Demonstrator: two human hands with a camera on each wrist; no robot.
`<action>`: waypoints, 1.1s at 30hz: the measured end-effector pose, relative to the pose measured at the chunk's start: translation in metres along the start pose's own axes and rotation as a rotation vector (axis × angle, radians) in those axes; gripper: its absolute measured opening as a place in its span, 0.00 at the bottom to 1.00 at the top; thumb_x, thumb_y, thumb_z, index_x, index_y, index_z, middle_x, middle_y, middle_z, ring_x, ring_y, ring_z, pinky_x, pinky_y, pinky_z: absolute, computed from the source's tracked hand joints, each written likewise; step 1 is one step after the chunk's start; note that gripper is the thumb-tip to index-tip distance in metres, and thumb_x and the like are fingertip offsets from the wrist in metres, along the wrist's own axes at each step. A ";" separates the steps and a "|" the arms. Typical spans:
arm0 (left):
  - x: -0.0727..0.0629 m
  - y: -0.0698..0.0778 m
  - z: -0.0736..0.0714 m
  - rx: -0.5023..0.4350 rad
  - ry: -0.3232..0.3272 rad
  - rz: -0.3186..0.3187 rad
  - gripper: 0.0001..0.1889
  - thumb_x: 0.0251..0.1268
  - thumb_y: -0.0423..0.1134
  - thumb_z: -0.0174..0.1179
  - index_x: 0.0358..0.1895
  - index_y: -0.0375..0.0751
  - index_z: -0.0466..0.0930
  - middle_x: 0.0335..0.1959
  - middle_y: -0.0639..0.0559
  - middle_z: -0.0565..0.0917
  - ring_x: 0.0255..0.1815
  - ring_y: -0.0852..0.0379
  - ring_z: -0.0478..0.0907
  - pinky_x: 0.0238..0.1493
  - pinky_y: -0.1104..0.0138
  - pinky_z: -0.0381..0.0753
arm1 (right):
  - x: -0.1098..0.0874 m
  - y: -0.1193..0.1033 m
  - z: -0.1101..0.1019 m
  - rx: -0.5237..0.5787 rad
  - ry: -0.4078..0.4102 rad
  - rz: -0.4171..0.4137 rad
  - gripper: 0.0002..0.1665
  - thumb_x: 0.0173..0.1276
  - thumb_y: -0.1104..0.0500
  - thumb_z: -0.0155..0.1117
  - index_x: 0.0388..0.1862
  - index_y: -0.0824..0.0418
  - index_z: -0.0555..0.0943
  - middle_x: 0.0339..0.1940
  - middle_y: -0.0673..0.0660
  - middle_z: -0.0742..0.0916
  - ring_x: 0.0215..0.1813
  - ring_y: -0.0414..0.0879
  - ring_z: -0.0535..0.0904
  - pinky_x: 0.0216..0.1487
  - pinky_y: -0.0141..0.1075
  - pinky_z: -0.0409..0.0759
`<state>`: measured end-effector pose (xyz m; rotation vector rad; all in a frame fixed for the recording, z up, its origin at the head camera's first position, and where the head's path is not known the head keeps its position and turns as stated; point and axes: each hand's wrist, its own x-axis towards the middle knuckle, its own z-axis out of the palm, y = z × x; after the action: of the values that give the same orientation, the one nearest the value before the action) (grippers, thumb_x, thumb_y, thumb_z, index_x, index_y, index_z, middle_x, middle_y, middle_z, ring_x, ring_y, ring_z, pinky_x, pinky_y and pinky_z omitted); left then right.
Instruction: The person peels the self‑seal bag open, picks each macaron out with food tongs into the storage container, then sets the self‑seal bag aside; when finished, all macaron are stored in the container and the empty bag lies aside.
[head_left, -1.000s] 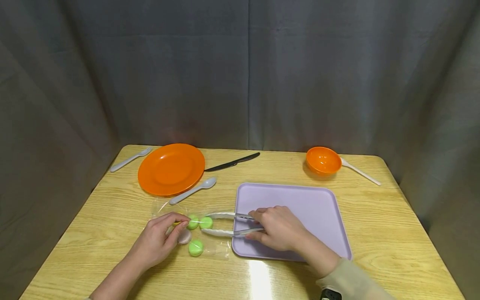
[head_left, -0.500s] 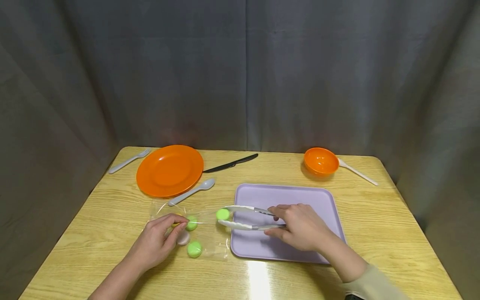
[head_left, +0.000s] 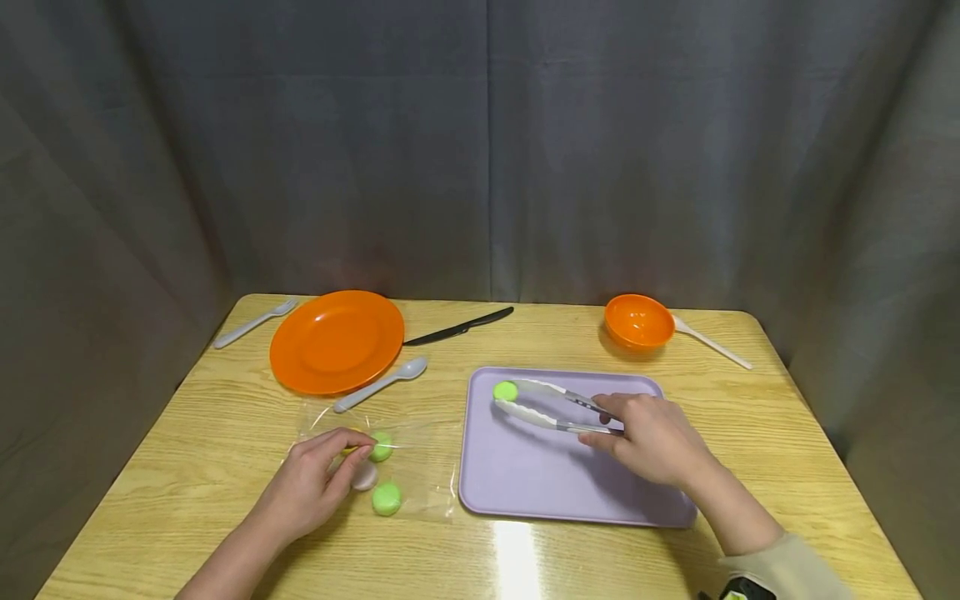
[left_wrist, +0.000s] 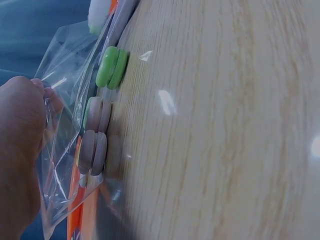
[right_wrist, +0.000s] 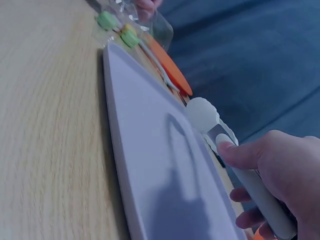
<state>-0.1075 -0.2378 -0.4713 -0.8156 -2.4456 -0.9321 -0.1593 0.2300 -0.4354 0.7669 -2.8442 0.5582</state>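
My left hand (head_left: 311,483) pinches the upper film of a clear plastic bag (head_left: 427,467) lying on the table. Inside the bag are green macarons (head_left: 386,498), a pale one (head_left: 365,477) and a bit of yellow by the fingertips. The left wrist view shows the film lifted, with a green macaron (left_wrist: 112,67) and greyish ones (left_wrist: 93,152) standing under it. My right hand (head_left: 652,437) holds white-tipped tongs (head_left: 536,416) by the handles. A green macaron (head_left: 506,391) sits between their tips, over the far left corner of the purple tray (head_left: 517,496). The right wrist view hides that macaron behind the tongs' head (right_wrist: 201,114).
An orange plate (head_left: 337,342) lies at the back left, with a fork (head_left: 255,323), a spoon (head_left: 381,385) and a black knife (head_left: 459,327) around it. At the back right stands an orange bowl (head_left: 639,323) beside a white-handled utensil (head_left: 712,342). Grey curtains enclose the table.
The tongs have drawn a green macaron out of the bag and carried it right and away from me, over the tray. My left hand has stayed at the bag.
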 end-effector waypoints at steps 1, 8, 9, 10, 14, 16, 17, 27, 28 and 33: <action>0.000 0.000 0.000 0.000 0.000 -0.001 0.11 0.68 0.24 0.69 0.48 0.41 0.86 0.44 0.56 0.90 0.45 0.58 0.88 0.43 0.59 0.90 | 0.000 0.002 0.001 0.000 -0.004 0.018 0.15 0.65 0.42 0.79 0.38 0.48 0.86 0.29 0.38 0.83 0.28 0.39 0.74 0.27 0.38 0.71; -0.002 0.000 0.000 -0.004 0.001 -0.001 0.11 0.67 0.24 0.70 0.47 0.41 0.86 0.43 0.56 0.90 0.44 0.59 0.88 0.41 0.59 0.89 | 0.002 0.010 0.013 -0.016 -0.040 0.084 0.19 0.64 0.41 0.80 0.31 0.48 0.79 0.19 0.43 0.72 0.25 0.43 0.67 0.24 0.39 0.62; -0.002 0.000 0.000 -0.005 0.002 0.000 0.11 0.67 0.24 0.70 0.47 0.41 0.87 0.43 0.56 0.90 0.44 0.59 0.87 0.41 0.59 0.89 | 0.002 0.010 0.014 -0.016 -0.042 0.091 0.20 0.64 0.40 0.80 0.31 0.48 0.79 0.19 0.43 0.71 0.24 0.43 0.67 0.24 0.39 0.62; -0.002 0.000 0.000 -0.005 0.002 0.000 0.11 0.67 0.24 0.70 0.47 0.42 0.87 0.43 0.56 0.90 0.43 0.60 0.87 0.41 0.60 0.89 | 0.002 0.010 0.014 -0.014 -0.041 0.096 0.21 0.63 0.40 0.81 0.31 0.48 0.79 0.20 0.43 0.72 0.25 0.43 0.68 0.24 0.39 0.62; -0.002 0.001 0.000 -0.008 0.005 -0.002 0.11 0.68 0.24 0.70 0.47 0.43 0.87 0.44 0.58 0.90 0.42 0.61 0.86 0.43 0.69 0.86 | 0.000 0.004 0.011 0.004 -0.020 0.093 0.22 0.60 0.37 0.82 0.35 0.49 0.82 0.22 0.41 0.76 0.26 0.42 0.70 0.26 0.39 0.66; -0.002 0.002 0.000 -0.012 0.005 -0.002 0.12 0.68 0.24 0.70 0.48 0.43 0.87 0.44 0.58 0.90 0.41 0.62 0.86 0.43 0.75 0.83 | -0.002 -0.001 0.009 0.018 -0.011 0.064 0.22 0.61 0.37 0.81 0.38 0.50 0.83 0.23 0.40 0.78 0.26 0.40 0.70 0.26 0.38 0.68; -0.002 0.002 0.000 -0.017 0.005 -0.001 0.12 0.68 0.24 0.69 0.48 0.43 0.87 0.44 0.58 0.90 0.41 0.62 0.86 0.44 0.77 0.81 | -0.004 -0.003 0.007 0.023 -0.008 0.043 0.22 0.62 0.37 0.81 0.39 0.50 0.84 0.23 0.39 0.78 0.25 0.39 0.70 0.27 0.37 0.68; -0.001 0.002 -0.001 -0.031 0.003 -0.004 0.11 0.69 0.24 0.69 0.49 0.43 0.86 0.44 0.56 0.90 0.44 0.59 0.87 0.44 0.66 0.87 | -0.009 -0.038 0.011 0.080 -0.044 -0.138 0.23 0.62 0.40 0.81 0.47 0.52 0.88 0.32 0.37 0.84 0.27 0.33 0.74 0.31 0.36 0.75; -0.001 0.003 -0.001 -0.028 0.002 -0.009 0.11 0.69 0.25 0.69 0.48 0.42 0.86 0.44 0.56 0.90 0.44 0.59 0.87 0.44 0.63 0.88 | -0.008 -0.042 0.013 0.081 -0.054 -0.145 0.24 0.63 0.40 0.80 0.49 0.53 0.88 0.33 0.38 0.85 0.29 0.34 0.77 0.33 0.38 0.78; 0.000 0.003 0.000 -0.016 0.001 -0.020 0.10 0.69 0.25 0.69 0.48 0.41 0.86 0.44 0.56 0.90 0.45 0.58 0.88 0.43 0.56 0.90 | 0.002 -0.058 0.030 0.067 -0.092 -0.167 0.32 0.66 0.37 0.77 0.55 0.60 0.88 0.39 0.46 0.91 0.39 0.41 0.86 0.43 0.47 0.85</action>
<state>-0.1056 -0.2365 -0.4701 -0.7979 -2.4521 -0.9607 -0.1327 0.1708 -0.4441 1.0567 -2.8194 0.6100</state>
